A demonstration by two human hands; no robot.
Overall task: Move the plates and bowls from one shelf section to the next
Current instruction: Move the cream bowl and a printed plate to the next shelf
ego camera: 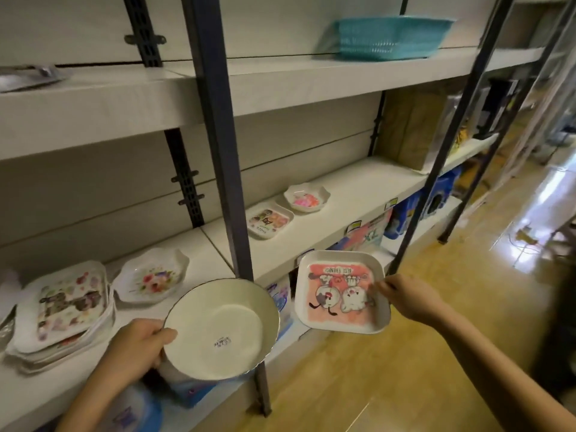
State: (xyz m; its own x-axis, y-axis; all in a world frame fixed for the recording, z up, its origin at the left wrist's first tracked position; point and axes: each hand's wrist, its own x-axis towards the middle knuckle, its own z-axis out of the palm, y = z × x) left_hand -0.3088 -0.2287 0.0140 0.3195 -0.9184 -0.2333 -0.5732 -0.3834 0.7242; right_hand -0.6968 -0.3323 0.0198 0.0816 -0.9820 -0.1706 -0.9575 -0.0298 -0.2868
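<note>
My left hand (pixel 137 350) grips the left rim of a round white bowl (pixel 221 328), held in front of the shelf edge. My right hand (pixel 408 297) pinches the right edge of a square plate with a pink cartoon print (pixel 341 291), held in the air beyond the dark upright post (pixel 218 135). On the left shelf section lie a stack of patterned square plates (pixel 65 310) and a scalloped floral dish (pixel 152 275). The right section (pixel 343 194) holds a small square cartoon plate (pixel 269 220) and a scalloped dish with a pink print (pixel 307 198).
A teal basket (pixel 386 35) sits on the upper shelf, a metal tray (pixel 28 76) at upper left. A brown box (pixel 411 126) stands at the right end of the middle shelf. Coloured packages (pixel 367 232) fill the shelf below. Wooden floor (pixel 405 353) lies to the right.
</note>
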